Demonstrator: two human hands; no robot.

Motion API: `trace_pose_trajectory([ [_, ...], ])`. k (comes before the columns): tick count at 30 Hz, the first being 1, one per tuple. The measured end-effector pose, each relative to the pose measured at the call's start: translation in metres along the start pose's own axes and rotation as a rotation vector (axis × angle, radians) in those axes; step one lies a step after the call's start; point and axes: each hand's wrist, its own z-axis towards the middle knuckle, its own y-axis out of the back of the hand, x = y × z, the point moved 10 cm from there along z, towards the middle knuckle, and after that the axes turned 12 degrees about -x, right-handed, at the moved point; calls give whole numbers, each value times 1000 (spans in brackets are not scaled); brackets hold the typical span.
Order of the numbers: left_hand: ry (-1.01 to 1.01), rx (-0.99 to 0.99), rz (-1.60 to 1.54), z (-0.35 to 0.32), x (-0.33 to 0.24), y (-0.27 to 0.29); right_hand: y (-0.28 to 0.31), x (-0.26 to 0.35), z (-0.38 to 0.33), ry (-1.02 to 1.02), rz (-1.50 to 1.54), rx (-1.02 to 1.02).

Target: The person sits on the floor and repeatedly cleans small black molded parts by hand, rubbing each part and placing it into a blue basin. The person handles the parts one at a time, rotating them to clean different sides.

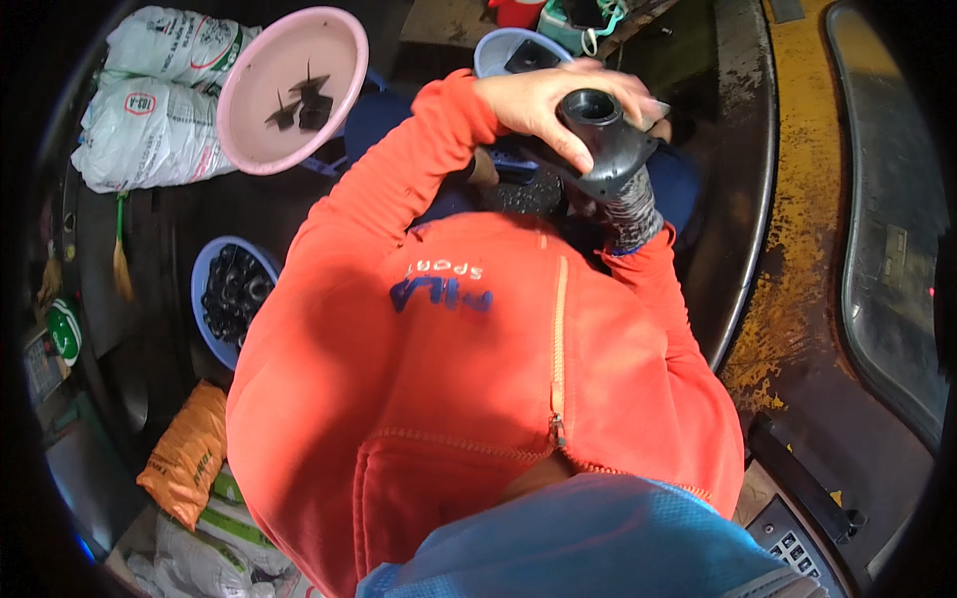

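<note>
A black plastic part (608, 174) with a round, hollow neck and a wider flared body is held up in front of my chest, neck toward me. My bare left hand (528, 105) curls over its neck from the left, the fingers slightly blurred. Below and to the right, my right hand (632, 211), in a grey knitted glove, grips the part; most of its fingers are hidden behind it. A small pale tip shows beside the part at the right, too blurred to name.
At the upper left a pink basin (231, 125) holds a few dark pieces, next to white sacks (150, 140). A blue basin (198, 299) of black parts stands at the left, above an orange bag (184, 453). A worn yellow machine (807, 199) rises at the right.
</note>
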Motion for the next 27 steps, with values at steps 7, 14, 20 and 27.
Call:
trace_pose_trajectory([
  [7,199,-649,-18,-18,15,14,31,-34,-12,270,-324,-244],
  [14,63,-706,264,-26,-17,18,27,-7,-10,118,7,-363],
  [20,128,-478,-207,-20,-7,10,2,-16,-14,165,-68,185],
  [27,-89,71,-449,-16,-18,-25,-3,-29,-25,-95,240,187],
])
